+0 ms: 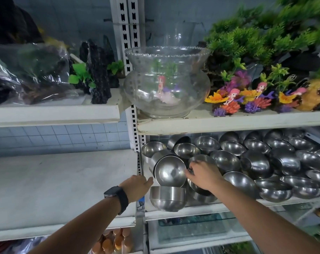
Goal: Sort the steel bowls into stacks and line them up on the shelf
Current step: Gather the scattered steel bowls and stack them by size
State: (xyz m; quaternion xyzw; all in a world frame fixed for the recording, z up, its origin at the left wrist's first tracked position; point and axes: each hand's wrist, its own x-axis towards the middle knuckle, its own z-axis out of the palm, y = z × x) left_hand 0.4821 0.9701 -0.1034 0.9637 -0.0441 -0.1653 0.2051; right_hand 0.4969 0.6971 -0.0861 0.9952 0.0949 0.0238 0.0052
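Note:
Several steel bowls [254,162] lie jumbled on the right-hand shelf [201,208], most tipped on their sides. A short stack of bowls [169,171] leans at the left end with its opening facing me. My right hand [203,174] grips the right rim of that stack's front bowl. My left hand [137,186], with a black watch on the wrist, hovers just left of the stack, fingers loosely apart and holding nothing. An upright steel bowl [167,197] sits at the shelf's front edge below the stack.
A bare grey shelf [60,180] lies to the left beyond the white slotted upright [137,143]. Above stand a glass fishbowl [166,83], plastic aquarium plants [256,43] and coral ornaments [247,101]. Glass tanks [192,230] sit on the shelf below.

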